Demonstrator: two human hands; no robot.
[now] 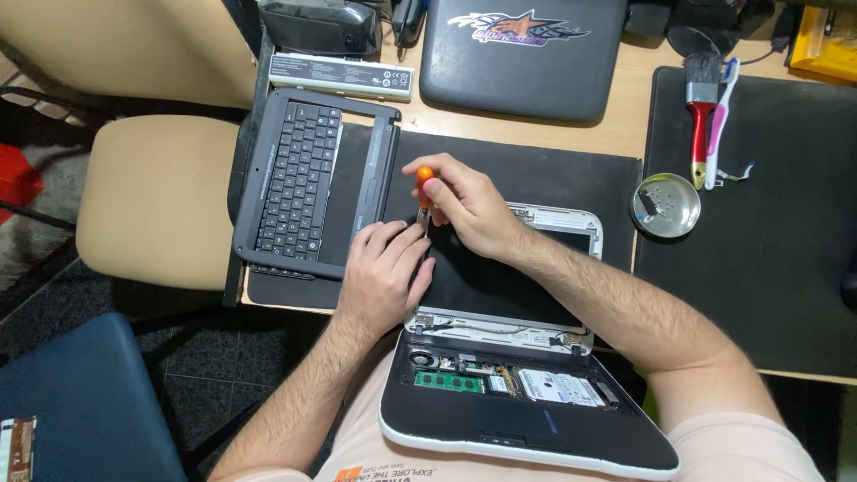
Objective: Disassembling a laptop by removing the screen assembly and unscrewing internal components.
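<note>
Opened laptop base (527, 419) nearest, at 6 o'clock, its screen lid (518, 268) flat on surface (625, 116). Right hand (469, 207) gripping orange-handled screwdriver (425, 189) upright at lid's 10 o'clock corner. Left hand (386, 272) flat, fingers steadying the tip. Detached keyboard panel (308, 183) at 9 o'clock.

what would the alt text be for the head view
A right hand holds an orange-handled screwdriver upright at the lid corner of an opened laptop, steadied by the left hand. A removed keyboard panel lies to the left.
</note>
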